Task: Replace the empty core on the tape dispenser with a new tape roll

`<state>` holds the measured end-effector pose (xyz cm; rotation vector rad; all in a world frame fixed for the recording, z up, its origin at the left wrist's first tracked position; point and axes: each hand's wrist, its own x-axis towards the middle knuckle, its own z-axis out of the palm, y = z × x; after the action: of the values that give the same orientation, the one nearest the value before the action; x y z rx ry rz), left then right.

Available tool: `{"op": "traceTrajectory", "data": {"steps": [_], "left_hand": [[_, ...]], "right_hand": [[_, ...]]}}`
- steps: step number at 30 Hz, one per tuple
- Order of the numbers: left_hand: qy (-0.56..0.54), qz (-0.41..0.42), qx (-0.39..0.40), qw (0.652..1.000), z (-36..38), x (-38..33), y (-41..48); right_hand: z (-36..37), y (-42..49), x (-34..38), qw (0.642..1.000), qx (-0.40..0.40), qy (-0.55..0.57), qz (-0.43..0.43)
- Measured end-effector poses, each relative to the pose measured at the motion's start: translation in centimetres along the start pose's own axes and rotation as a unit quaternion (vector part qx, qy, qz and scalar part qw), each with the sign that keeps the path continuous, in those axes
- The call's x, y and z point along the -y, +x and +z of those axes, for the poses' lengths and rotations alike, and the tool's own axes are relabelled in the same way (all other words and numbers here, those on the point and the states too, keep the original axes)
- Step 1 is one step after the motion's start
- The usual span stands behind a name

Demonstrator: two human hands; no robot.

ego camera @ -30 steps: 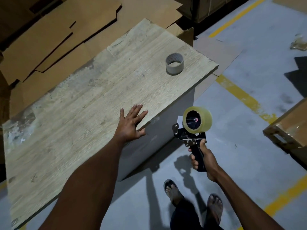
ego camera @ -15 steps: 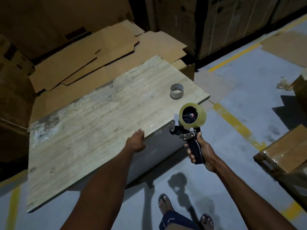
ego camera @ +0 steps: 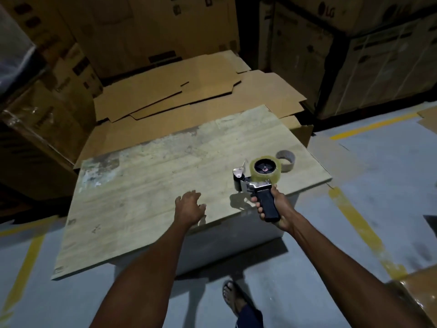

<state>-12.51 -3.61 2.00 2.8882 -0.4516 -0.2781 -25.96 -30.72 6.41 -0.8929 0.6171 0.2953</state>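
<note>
Already the new tape roll [ego camera: 265,170] sits on the tape dispenser [ego camera: 256,185] — light, rigid, best held by its handle, as the right hand [ego camera: 275,209] grips it; left hand [ego camera: 189,207] open on the tabletop [ego camera: 142,197], empty core [ego camera: 286,160] behind.

Dim warehouse: grey floor [ego camera: 378,176] with yellow lines [ego camera: 361,223], a worn wooden worktop [ego camera: 146,200], flattened cardboard sheets [ego camera: 189,91], stacked cartons [ego camera: 369,62] behind.

Your worktop [ego camera: 151,185] is pale wood-grain laminate, matt and scuffed; your tape dispenser [ego camera: 254,183] pairs shiny bare metal with a matt black plastic handle; its new tape roll [ego camera: 265,172] looks glossy, translucent yellow; the empty core [ego camera: 286,160] is dull grey cardboard.
</note>
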Motion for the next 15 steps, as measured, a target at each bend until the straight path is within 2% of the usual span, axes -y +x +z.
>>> {"op": "traceTrajectory", "data": {"steps": [7, 15], "left_hand": [[0.015, 0.004, -0.042, 0.999, -2.7, 3.2, 7.8], [0.008, -0.012, -0.028, 1.000, -2.3, 6.1, 13.6]], "right_hand": [[5.4, 10.5, 5.4, 1.000, -0.008, 0.009, 0.026], [9.8, 19.5, 7.2, 0.998, 0.019, 0.045, 0.036]]}}
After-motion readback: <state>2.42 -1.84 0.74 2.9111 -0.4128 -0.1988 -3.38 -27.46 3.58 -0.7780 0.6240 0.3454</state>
